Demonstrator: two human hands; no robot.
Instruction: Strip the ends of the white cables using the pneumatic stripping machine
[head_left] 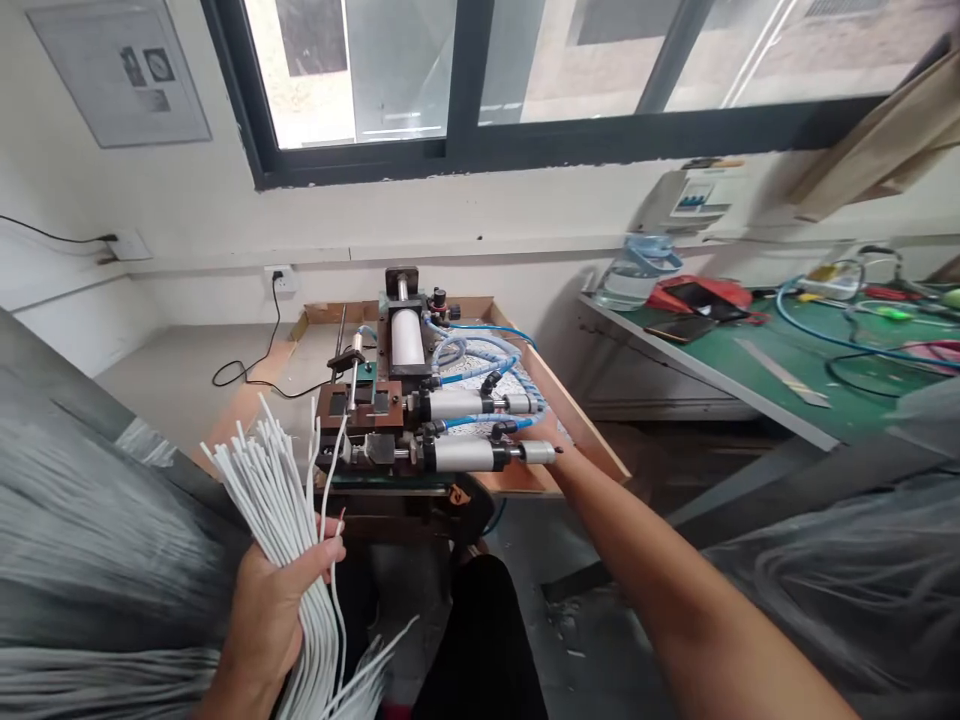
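My left hand (274,600) is wrapped round a thick bundle of white wires (271,485), their cut ends fanned upward. One or two strands stand apart from the bundle near my thumb and reach up to the front of a pneumatic machine (367,400). My right arm stretches forward to the machine's right side. There my right hand (551,430) is mostly hidden behind the silver air cylinders (465,457), so its fingers do not show. Blue air hoses (495,372) loop just behind it.
A wooden tray (589,420) surrounds the machine on a grey table (195,365). To the right, a green-topped bench (735,370) carries a water jug (634,272), a red pouch (701,295) and cables. Plastic-wrapped wire bundles (112,520) flank me. A foot (472,510) shows below the tray.
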